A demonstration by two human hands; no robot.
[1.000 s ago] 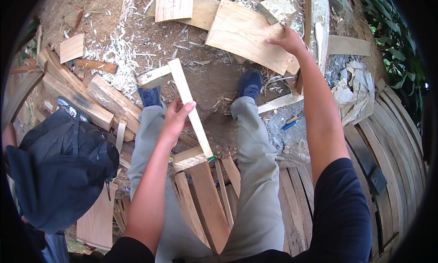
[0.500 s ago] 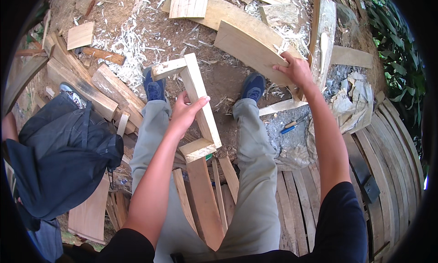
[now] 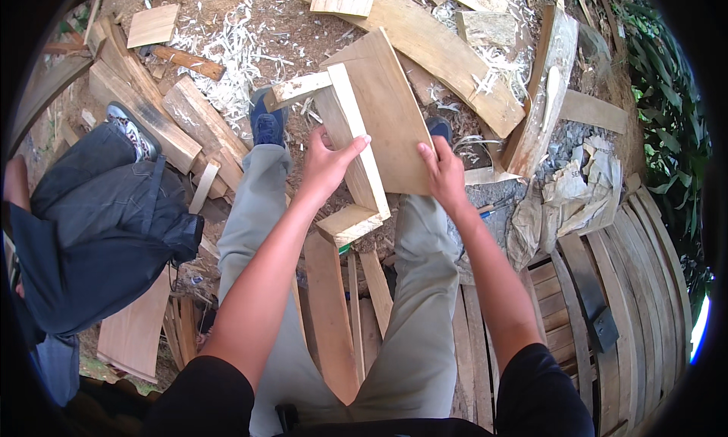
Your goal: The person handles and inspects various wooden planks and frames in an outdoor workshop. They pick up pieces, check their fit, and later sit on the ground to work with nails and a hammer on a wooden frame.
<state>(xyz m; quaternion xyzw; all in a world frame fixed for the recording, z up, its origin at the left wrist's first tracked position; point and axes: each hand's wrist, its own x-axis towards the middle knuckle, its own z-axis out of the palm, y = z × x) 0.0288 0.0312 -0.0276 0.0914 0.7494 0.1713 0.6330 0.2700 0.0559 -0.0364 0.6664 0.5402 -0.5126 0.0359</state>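
Soft, even daylight falls across the scene, with faint shadows and no harsh glare. Focus is sharp at the centre; fisheye bending curves the wooden slats (image 3: 607,300), and a black rim encircles everything.

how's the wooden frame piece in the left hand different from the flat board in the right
The wooden frame piece is narrow bars joined in a U; the flat board is one broad, solid panel. The left hand grips the frame's long bar; the right hand holds the board's lower edge. Both are pale, bare wood, held together above the knees.
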